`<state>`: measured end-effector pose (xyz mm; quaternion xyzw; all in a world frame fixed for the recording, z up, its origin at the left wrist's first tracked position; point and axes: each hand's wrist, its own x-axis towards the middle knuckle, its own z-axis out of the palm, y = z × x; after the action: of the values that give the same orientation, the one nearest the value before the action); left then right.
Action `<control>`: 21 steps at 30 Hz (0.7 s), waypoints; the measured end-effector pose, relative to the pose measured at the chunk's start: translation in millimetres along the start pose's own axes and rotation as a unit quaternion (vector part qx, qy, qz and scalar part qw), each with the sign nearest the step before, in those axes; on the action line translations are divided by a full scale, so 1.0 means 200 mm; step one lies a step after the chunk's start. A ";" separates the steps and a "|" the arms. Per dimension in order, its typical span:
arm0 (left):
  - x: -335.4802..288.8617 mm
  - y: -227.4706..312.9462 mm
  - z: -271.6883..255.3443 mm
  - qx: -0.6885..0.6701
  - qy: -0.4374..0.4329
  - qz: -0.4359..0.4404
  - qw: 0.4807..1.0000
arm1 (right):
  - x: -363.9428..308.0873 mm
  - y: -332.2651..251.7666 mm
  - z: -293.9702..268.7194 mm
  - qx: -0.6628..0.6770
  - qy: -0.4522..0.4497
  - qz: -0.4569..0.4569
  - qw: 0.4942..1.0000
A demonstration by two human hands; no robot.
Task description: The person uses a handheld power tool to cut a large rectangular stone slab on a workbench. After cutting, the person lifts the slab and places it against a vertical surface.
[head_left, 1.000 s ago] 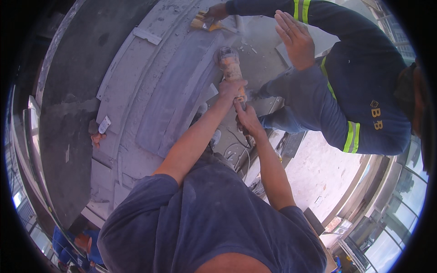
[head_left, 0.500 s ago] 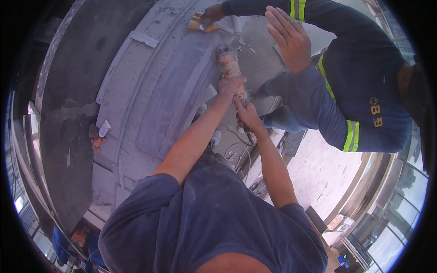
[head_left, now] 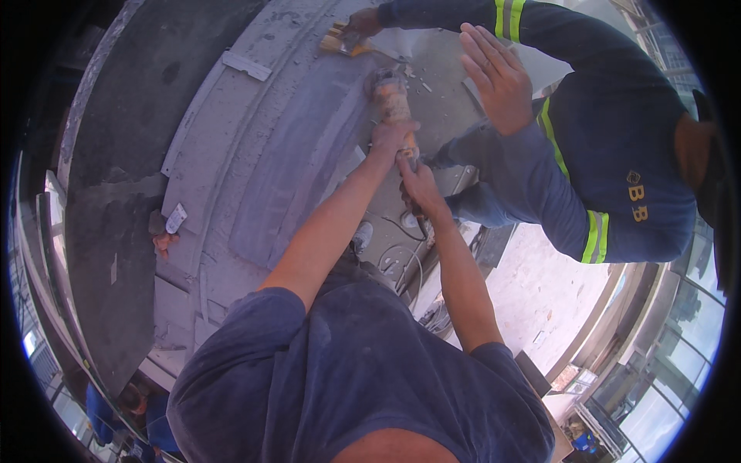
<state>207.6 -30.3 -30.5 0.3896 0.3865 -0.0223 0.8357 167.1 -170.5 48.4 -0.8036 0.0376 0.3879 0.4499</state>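
Note:
Both of my hands are on a dusty orange angle grinder [head_left: 394,102]. My left hand [head_left: 392,136] is closed round its body, and lower down my right hand [head_left: 419,186] is closed round its rear end. The grinder's head lies at the right edge of a long, curved grey stone strip [head_left: 297,131] coated in dust. Dust hides the disc, so contact with the stone cannot be made out. Just beyond the grinder, a co-worker's hand [head_left: 361,25] holds a wide yellow-bristled brush [head_left: 344,42] over the strip's far end.
At the right, a co-worker in a dark jacket with reflective bands [head_left: 617,147] leans in, with a raised open palm [head_left: 500,81] near the grinder. A cable [head_left: 409,266] coils by my feet. Left lie a dark slab [head_left: 123,224], a pale offcut [head_left: 246,65] and a white-labelled object [head_left: 176,217].
The grinder's head has shifted slightly to the right and toward me. The co-worker's raised palm has moved a little right and nearer me, while the brush has barely moved.

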 end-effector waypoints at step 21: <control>-0.47 -0.12 -0.17 -0.026 -0.002 -0.003 1.000 | -0.34 0.26 0.19 -0.010 0.022 0.008 1.000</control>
<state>112.3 -49.6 2.4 0.3664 0.3867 -0.0158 0.8461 76.2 -193.1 45.2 -0.8160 0.0502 0.3740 0.4379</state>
